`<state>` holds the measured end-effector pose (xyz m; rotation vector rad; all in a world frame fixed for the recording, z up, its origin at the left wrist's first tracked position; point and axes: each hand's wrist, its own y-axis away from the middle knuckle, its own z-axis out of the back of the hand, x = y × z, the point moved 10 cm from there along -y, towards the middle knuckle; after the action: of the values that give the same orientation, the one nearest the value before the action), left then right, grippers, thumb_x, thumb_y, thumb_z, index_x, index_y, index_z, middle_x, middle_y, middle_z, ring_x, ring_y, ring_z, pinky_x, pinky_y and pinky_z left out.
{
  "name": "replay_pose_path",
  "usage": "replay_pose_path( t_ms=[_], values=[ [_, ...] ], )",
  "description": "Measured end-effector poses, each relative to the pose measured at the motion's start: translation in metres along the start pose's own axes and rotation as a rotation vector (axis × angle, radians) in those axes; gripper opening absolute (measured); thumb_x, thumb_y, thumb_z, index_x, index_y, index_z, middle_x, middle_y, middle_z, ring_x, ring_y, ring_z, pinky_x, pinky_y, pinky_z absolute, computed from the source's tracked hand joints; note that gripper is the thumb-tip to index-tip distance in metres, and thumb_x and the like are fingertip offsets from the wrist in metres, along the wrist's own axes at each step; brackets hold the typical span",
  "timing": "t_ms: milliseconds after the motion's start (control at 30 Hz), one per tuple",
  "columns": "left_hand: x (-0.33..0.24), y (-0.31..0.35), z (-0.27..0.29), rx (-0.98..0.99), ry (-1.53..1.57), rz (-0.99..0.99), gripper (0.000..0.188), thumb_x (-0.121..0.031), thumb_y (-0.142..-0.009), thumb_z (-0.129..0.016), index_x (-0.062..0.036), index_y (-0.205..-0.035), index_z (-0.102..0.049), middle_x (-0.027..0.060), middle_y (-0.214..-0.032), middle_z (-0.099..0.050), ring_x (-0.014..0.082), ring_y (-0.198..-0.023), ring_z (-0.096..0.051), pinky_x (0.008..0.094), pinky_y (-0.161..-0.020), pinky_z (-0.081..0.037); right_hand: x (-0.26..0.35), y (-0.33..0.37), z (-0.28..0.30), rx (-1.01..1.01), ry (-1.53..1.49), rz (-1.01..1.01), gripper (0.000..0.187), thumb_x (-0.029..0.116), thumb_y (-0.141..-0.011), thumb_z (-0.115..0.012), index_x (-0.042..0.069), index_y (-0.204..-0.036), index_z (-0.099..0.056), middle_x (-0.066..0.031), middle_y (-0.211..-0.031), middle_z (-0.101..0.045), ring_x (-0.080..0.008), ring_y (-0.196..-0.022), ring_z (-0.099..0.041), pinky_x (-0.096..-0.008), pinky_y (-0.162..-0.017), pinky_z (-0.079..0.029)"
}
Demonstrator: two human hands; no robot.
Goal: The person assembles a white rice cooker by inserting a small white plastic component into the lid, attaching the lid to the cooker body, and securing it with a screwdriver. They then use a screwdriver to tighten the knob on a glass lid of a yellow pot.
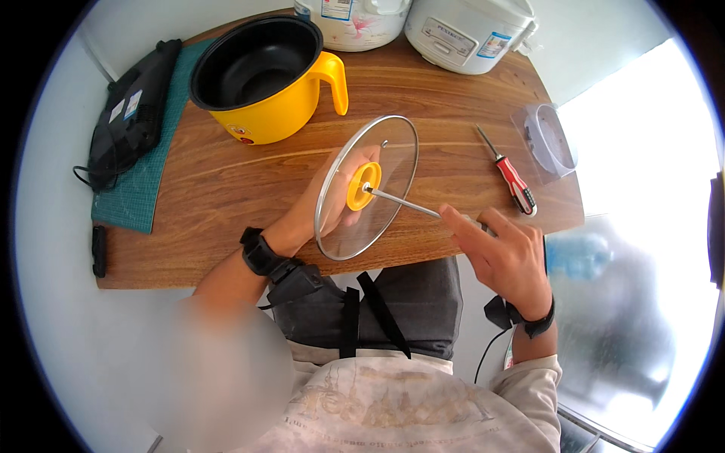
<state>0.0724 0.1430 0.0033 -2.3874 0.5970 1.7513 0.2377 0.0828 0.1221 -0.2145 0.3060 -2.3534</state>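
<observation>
1. Glass with a thin metal rim makes up the lid (377, 162), so I judge it rigid, rather light, breakable, and smooth enough to slip from the fingers.
2. It is held on edge above the near border of the wooden table (219, 189), in front of the person's body.
3. Its yellow knob (361, 189) sits in the centre; the rim and this knob look like the safest places to hold it.
4. Left hand (321, 208) is behind the glass, fingers closed on the lid from the back side.
5. Right hand (502, 253) is closed around a screwdriver (404, 202); the thin steel shaft reaches to the knob centre. The handle is hidden in the palm.
6. Count: one lid, one yellow pot (268, 79) with black inside, two white rice cookers (423, 26) at the far edge.
7. Also one red-handled screwdriver (513, 177) lying free, one clear plastic bag (551, 140), one green cutting mat (147, 162) and one black flat appliance (132, 113) on it.
</observation>
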Motion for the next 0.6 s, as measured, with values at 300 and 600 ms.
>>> replay_pose_path(
  t_ms=[300,600],
  values=[
    [-0.008,-0.002,0.004,-0.054,-0.121,-0.019,0.040,-0.040,-0.106,-0.029,-0.0099,-0.094,-0.051,0.0002,-0.070,-0.050,0.0055,-0.047,-0.046,0.0167,-0.040,-0.038,-0.001,0.004,-0.003,-0.055,0.049,0.037,0.061,0.004,-0.072,-0.070,0.021,-0.131,-0.064,-0.0016,-0.069,-0.047,-0.0149,-0.049,-0.049,-0.0282,-0.046,-0.042],
    [-0.044,0.013,0.027,-0.318,-0.538,-0.417,0.043,-0.048,-0.104,-0.034,-0.0086,-0.106,-0.053,0.0034,-0.077,-0.056,0.0078,-0.053,-0.053,0.0182,-0.045,-0.043,-0.002,0.047,-0.098,0.038,-1.617,-0.785,0.034,0.027,-0.104,-0.051,0.007,-0.130,-0.057,-0.0034,-0.067,-0.058,-0.0052,-0.047,-0.042,-0.0207,-0.044,-0.032]
  ],
)
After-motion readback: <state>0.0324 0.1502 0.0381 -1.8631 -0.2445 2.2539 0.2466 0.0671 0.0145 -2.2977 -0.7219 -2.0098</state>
